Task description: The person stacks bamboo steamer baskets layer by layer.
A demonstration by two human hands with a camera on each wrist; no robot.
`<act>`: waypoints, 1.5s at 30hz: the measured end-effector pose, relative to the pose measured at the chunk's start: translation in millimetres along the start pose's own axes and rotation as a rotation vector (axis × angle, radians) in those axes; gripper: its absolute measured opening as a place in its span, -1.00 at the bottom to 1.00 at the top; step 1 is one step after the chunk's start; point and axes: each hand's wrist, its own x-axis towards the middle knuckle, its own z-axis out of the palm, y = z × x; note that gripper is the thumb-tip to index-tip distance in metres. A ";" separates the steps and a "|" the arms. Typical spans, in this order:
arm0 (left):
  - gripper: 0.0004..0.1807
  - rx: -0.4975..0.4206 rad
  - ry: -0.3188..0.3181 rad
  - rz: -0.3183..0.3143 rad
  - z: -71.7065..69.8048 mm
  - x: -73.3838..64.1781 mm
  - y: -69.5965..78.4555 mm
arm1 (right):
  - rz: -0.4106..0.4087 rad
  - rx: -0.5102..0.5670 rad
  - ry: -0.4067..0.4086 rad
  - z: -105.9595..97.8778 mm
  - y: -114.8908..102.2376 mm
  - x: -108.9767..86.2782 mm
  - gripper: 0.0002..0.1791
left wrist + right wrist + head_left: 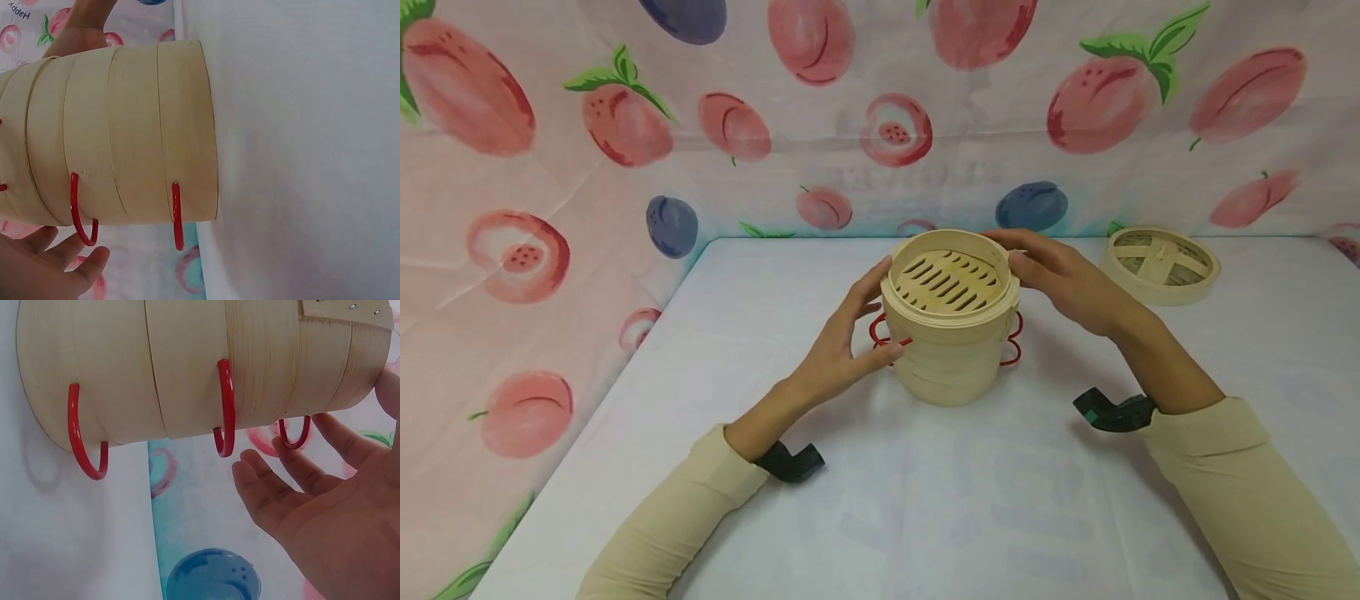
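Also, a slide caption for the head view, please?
Left hand and right hand flank a bamboo steamer; a round lid lies apart.

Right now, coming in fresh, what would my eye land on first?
Probably the steamer, upright on the white table between the left hand and right hand, with bright red handles sticking out at its sides. Next, the lid lying toward the table's right rear, and the boldly fruit-printed cloth behind everything.
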 end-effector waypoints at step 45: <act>0.24 0.041 0.144 -0.103 22.9 -2.0 18.8 | 0.017 -0.002 -0.057 6.9 -1.4 -1.2 -0.08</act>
